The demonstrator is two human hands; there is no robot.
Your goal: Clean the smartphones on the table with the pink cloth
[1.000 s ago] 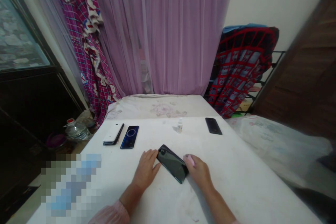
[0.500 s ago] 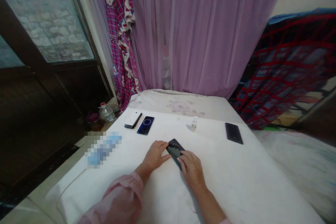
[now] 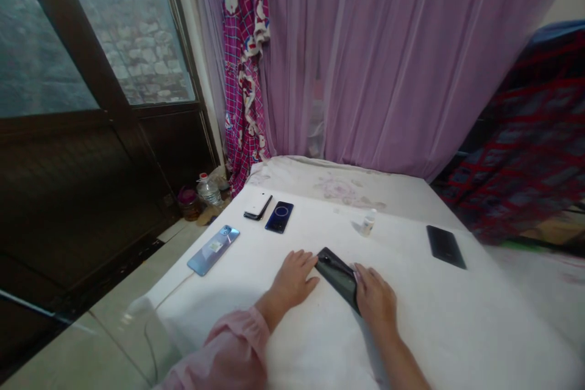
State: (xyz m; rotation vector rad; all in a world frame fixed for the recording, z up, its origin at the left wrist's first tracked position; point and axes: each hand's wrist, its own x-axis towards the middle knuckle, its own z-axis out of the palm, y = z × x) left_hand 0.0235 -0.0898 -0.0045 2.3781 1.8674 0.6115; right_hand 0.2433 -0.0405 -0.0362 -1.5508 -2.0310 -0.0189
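While the left hand lies flat against the near-left end of the dark phone on the white counter and the right hand covers its other end, neither grip closed round it, uneven pressure could skid it sideways.

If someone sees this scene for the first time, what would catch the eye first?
Most likely the two hands in the middle of the white table: the left hand and right hand press on a dark phone lying flat between them. Behind hangs a wide purple curtain. More phones lie around, a light blue phone at the left edge and a black phone at the right.
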